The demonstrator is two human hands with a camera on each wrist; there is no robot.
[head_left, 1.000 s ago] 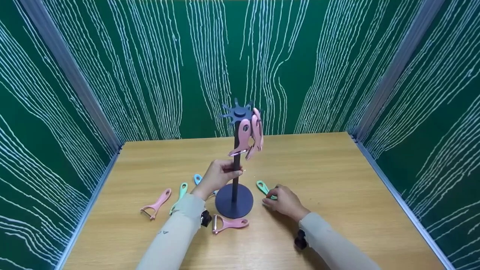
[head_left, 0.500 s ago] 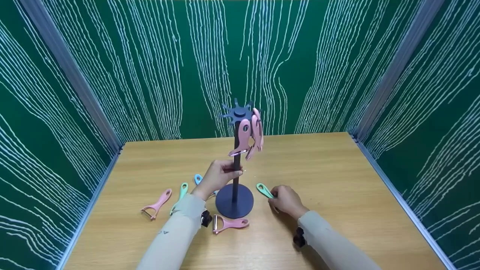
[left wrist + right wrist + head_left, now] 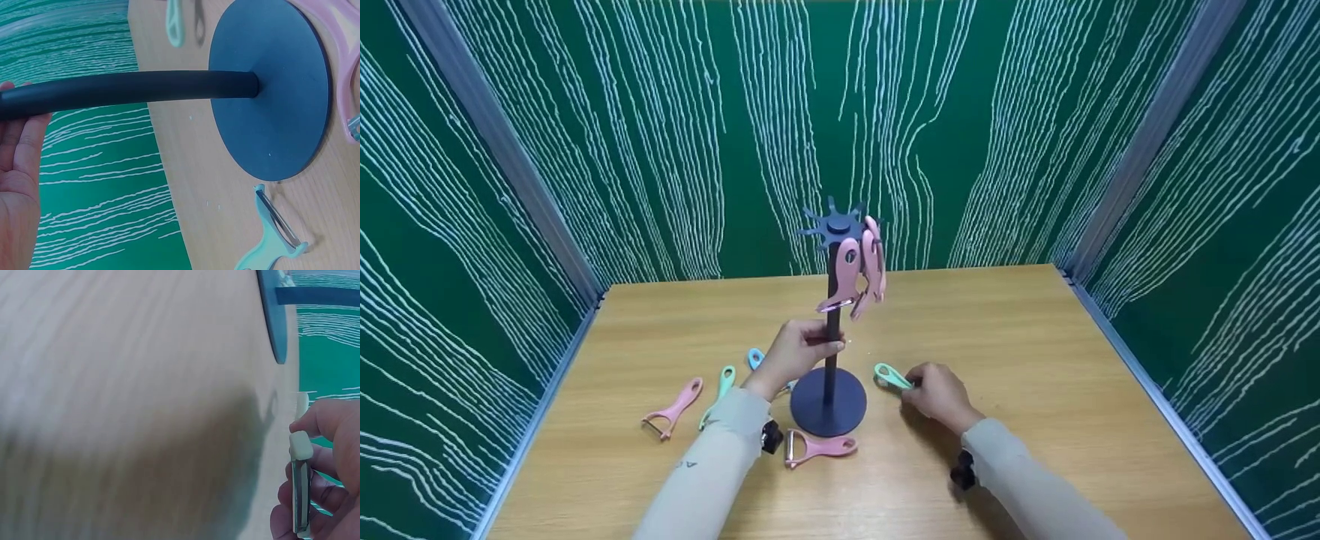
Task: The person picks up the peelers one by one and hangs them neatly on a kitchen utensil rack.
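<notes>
My left hand grips the pole of a black stand, fingers behind it and thumb across the front. In the left wrist view, the pole runs down to a round base. To the right of that base, my right hand pinches a green peeler by its head end, its holed handle pointing toward the stand. The right wrist view shows the peeler's head and blade between thumb and fingers. Pink peelers hang from the right-hand hooks of the stand's star-shaped top.
On the wooden table, a pink peeler lies in front of the base. Another pink peeler, a green peeler and a blue peeler lie to the left, partly behind my left arm. Green walls enclose the table.
My right hand has shifted slightly right and its fingers have moved from over the green peeler to its head end. The peeler's handle has turned and tipped up a little. The left hand stays put.
</notes>
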